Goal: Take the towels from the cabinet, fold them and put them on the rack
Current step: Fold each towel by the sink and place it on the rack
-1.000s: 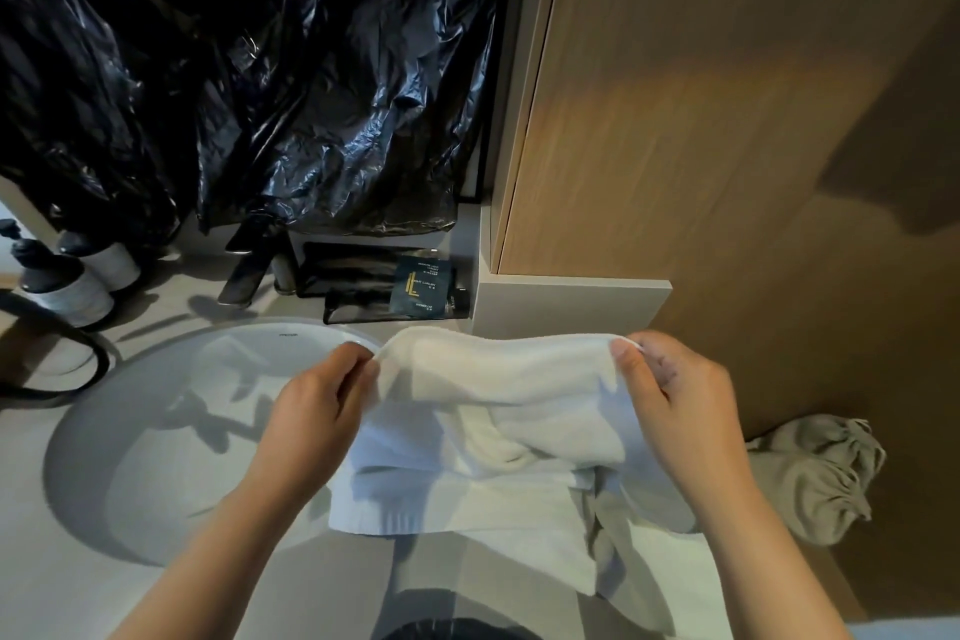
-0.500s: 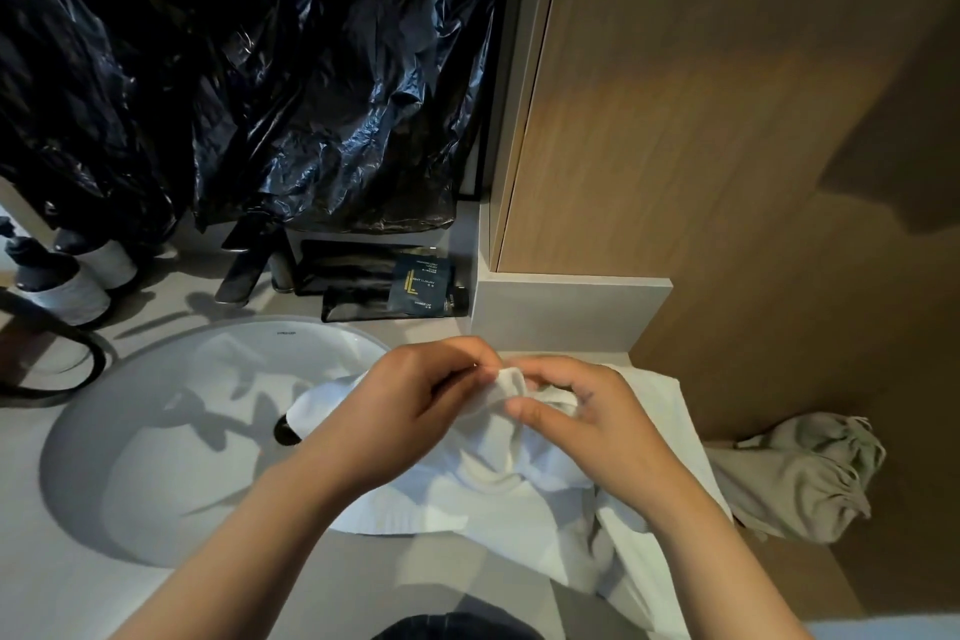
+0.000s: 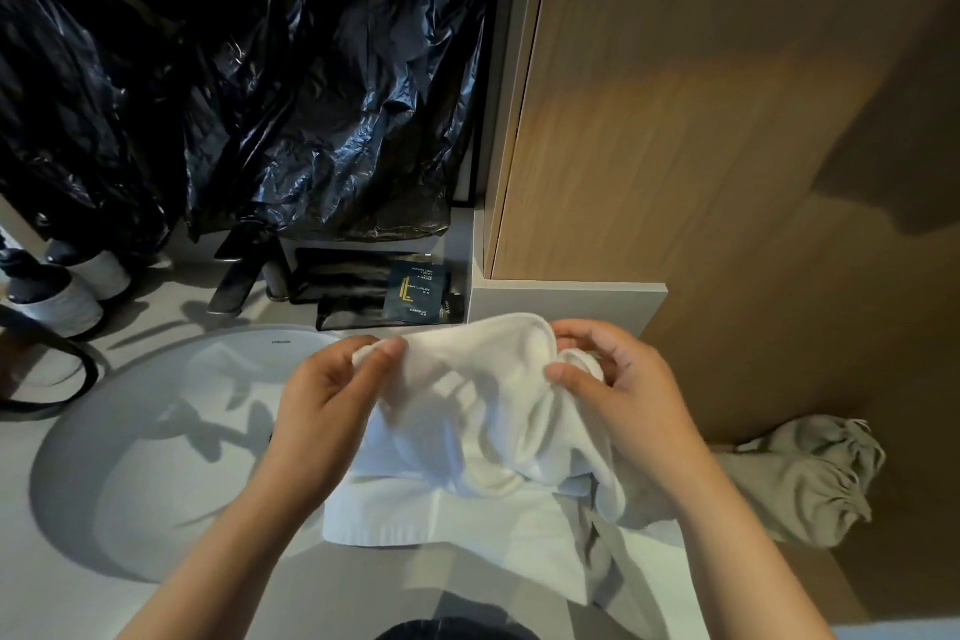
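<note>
Over the rim of the round white sink basin (image 3: 130, 457), the left hand (image 3: 332, 395) and right hand (image 3: 618, 390) are each pinching the crumpled white terry towel (image 3: 467, 411), its lower corner disappearing behind the right forearm (image 3: 727, 535). Hands touching half a second ago are now spreading apart.

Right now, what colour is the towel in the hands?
The towel is white; head view.

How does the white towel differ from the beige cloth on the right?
The towel is white; the cloth is beige-grey. The left hand and right hand pinch the towel's top edge; the cloth lies untouched. The cloth is gathered at its right end; the towel hangs in loose folds. Both are rumpled fabric.
</note>
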A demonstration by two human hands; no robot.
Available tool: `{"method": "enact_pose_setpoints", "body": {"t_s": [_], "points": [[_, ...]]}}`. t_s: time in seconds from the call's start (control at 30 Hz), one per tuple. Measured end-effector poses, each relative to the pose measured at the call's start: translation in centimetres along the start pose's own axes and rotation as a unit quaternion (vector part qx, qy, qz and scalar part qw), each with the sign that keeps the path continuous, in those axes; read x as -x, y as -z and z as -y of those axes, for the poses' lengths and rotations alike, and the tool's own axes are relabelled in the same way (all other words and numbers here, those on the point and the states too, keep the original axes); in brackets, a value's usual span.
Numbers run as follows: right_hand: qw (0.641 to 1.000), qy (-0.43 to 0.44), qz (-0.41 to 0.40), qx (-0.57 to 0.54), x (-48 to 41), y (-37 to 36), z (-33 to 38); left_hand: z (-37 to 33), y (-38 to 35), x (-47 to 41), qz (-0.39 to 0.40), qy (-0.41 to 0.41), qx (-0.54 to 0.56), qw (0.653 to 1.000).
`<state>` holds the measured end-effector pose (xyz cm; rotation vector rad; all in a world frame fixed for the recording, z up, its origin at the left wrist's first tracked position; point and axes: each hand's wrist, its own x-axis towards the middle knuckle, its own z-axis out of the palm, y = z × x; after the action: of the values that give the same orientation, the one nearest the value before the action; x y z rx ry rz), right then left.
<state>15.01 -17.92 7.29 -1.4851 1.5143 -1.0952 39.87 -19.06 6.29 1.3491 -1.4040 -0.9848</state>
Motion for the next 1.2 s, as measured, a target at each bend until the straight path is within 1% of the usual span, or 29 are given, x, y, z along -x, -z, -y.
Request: {"method": "enact_pose_setpoints", "body": {"t_s": [0.03,0.1,0.17,0.2,0.27,0.33,0.43,0.57,0.63,0.7,0.77,0.83,0.9,0.97,1.0,1.13,1.2], "points": [[1.0,0.003,-0.006,0.005,0.1,0.3,-0.2,-0.1,-0.1,-0.1,-0.022,0.013,0.009,1.0],[0.999,0.012,-0.036,-0.01,0.3,0.8,-0.3,-0.3,-0.2,-0.1,-0.077,0.015,-0.016,0.997],[0.995,0.017,-0.087,-0.036,0.7,0.9,-0.2,-0.9,-0.6,0.3,-0.115,-0.009,-0.058,0.992],[0.993,0.02,-0.109,-0.044,0.9,0.8,0.0,-1.3,-1.0,0.6,-0.113,-0.028,-0.074,0.99],[0.988,0.027,-0.137,-0.063,1.2,0.3,0.6,-2.3,-1.9,1.4,-0.077,-0.076,-0.11,0.988],[0.984,0.036,-0.149,-0.096,1.3,-0.1,1.8,-3.0,-2.7,1.9,-0.026,-0.116,-0.123,0.985],[0.975,0.052,-0.148,-0.157,1.3,0.0,3.1,-3.2,-3.6,2.4,0.026,-0.14,-0.112,0.983],[0.973,0.045,-0.11,-0.197,1.6,0.0,3.7,-3.2,-4.4,1.6,0.029,-0.138,-0.126,0.982],[0.973,0.049,-0.102,-0.202,1.7,-0.1,3.7,-3.3,-4.8,0.9,0.071,-0.123,-0.104,0.984],[0.974,0.061,-0.094,-0.198,1.8,-0.2,3.7,-3.2,-5.3,0.6,0.125,-0.093,-0.058,0.986],[0.977,0.075,-0.089,-0.177,1.8,-0.3,3.4,-3.0,-5.8,0.7,0.137,-0.092,-0.038,0.986],[0.982,0.083,-0.09,-0.142,2.0,-0.2,3.0,-3.1,-6.1,0.7,0.112,-0.109,-0.018,0.988],[0.99,0.098,-0.088,-0.056,2.1,0.1,2.5,-3.3,-5.9,0.4,0.072,-0.125,-0.019,0.989],[0.988,0.116,-0.082,0.061,2.1,0.6,1.8,-3.4,-5.5,0.0,0.033,-0.114,-0.005,0.993],[0.985,0.118,-0.088,0.091,2.2,1.0,1.4,-3.4,-5.1,-0.3,0.016,-0.103,0.005,0.995],[0.979,0.098,-0.142,0.109,2.4,2.2,-0.3,-3.2,-3.3,-1.3,-0.04,-0.08,0.018,0.996],[0.975,0.079,-0.159,0.137,2.3,2.4,-1.0,-3.0,-2.6,-1.6,-0.061,-0.075,0.02,0.995]]}}
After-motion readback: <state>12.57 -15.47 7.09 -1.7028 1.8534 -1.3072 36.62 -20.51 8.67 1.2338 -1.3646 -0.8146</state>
